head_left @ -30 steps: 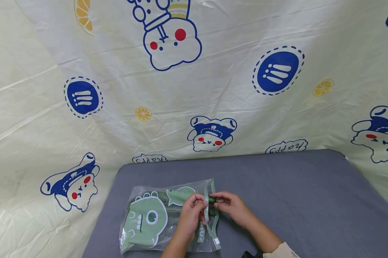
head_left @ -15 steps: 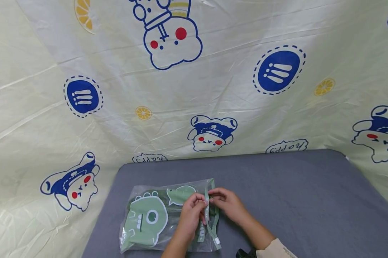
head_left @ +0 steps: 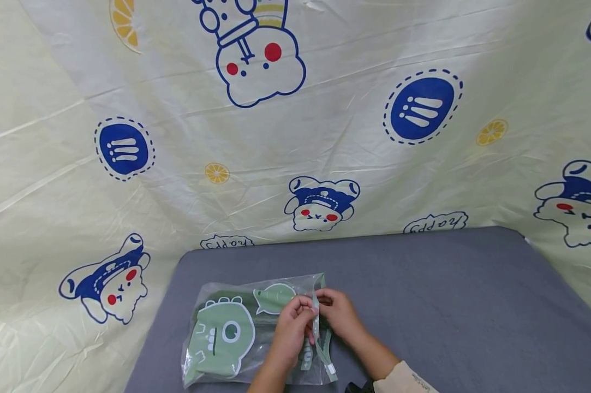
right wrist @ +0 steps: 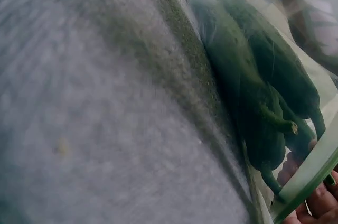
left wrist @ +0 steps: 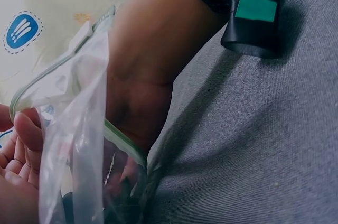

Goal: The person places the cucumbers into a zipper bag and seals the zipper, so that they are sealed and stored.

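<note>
A clear plastic zip bag (head_left: 226, 338) with a green cartoon print lies on the grey table, its mouth facing right. My left hand (head_left: 292, 325) pinches the mouth's rim, with the thumb (left wrist: 27, 130) at the green zip strip in the left wrist view. My right hand (head_left: 341, 315) reaches into the mouth, its fingers partly hidden behind the rim. Several cucumbers (right wrist: 229, 57) with short stems lie inside the bag in the right wrist view. Near their stem ends, the right hand's fingers (right wrist: 319, 203) curl around a cucumber stem (right wrist: 330, 180), mostly hidden by the strip.
A white zip slider (head_left: 330, 368) sits at the near end of the strip. The grey tabletop (head_left: 447, 305) extends to the right and behind. A printed pale sheet (head_left: 256, 136) hangs at the table's far edge. A black wrist device (left wrist: 251, 20) is strapped to the right forearm.
The right hand has moved left, further into the bag's mouth. The dark green cucumber end that showed between its fingers is now out of sight in the head view. The left hand keeps its place.
</note>
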`<move>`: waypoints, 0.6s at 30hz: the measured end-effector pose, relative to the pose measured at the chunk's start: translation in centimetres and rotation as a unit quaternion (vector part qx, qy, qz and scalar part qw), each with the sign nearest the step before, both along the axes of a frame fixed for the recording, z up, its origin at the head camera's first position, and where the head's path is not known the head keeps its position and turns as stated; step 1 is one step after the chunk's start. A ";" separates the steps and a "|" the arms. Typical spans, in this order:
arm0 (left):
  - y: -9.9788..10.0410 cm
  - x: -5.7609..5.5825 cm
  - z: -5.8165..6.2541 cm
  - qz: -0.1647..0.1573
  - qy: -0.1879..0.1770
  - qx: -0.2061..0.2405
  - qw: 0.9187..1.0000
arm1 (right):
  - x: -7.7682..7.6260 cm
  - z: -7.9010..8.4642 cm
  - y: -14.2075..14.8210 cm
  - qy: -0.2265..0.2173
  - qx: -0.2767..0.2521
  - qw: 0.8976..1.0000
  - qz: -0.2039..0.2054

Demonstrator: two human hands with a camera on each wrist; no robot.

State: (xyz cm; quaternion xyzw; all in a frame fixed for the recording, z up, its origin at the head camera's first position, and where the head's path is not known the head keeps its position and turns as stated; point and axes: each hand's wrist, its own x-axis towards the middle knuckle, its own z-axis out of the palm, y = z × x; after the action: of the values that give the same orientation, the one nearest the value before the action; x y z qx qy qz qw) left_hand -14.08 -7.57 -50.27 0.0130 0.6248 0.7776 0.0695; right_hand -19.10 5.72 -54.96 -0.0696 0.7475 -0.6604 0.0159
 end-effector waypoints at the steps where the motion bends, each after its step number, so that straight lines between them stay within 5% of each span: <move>1: 0.0 0.0 0.0 -0.002 0.003 0.001 1.000 | 0.0 -0.1 -0.1 0.003 -0.004 1.000 -0.004; 8: -0.1 0.0 -0.4 -0.004 0.016 0.005 1.000 | 0.0 -0.7 0.1 0.068 0.017 0.997 -0.019; 18: 0.0 0.4 1.3 0.000 0.029 -0.010 1.000 | 0.3 0.0 1.0 0.067 0.190 0.979 0.019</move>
State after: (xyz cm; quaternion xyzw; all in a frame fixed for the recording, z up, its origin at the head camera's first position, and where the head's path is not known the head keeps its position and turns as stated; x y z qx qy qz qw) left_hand -13.64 -7.55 -48.99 0.0354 0.6341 0.7707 0.0513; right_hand -18.85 6.70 -54.92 -0.1233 0.8571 -0.5001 -0.0092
